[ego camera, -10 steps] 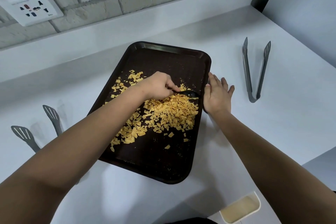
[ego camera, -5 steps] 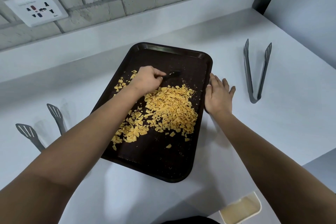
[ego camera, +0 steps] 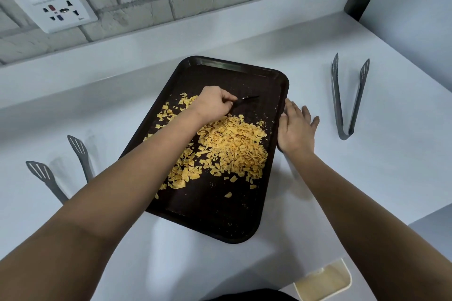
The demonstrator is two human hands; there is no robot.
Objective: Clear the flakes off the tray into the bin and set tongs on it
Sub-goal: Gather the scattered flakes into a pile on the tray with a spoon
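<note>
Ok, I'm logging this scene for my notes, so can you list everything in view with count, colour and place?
tray: one, dark brown, middle of the counter, lying at an angle
flakes: a heap plus scattered bits, yellow, on the tray
spoon: one, black, over the tray's far half, in the left hand
tongs: two pairs, grey, one right of the tray, one left of it, partly behind the left arm
counter: one, white
bin: one, white rim, cream inside, below the counter's near edge
socket: one, white, on the brick wall
left hand: grips the spoon
right hand: flat against the tray's right edge
</note>
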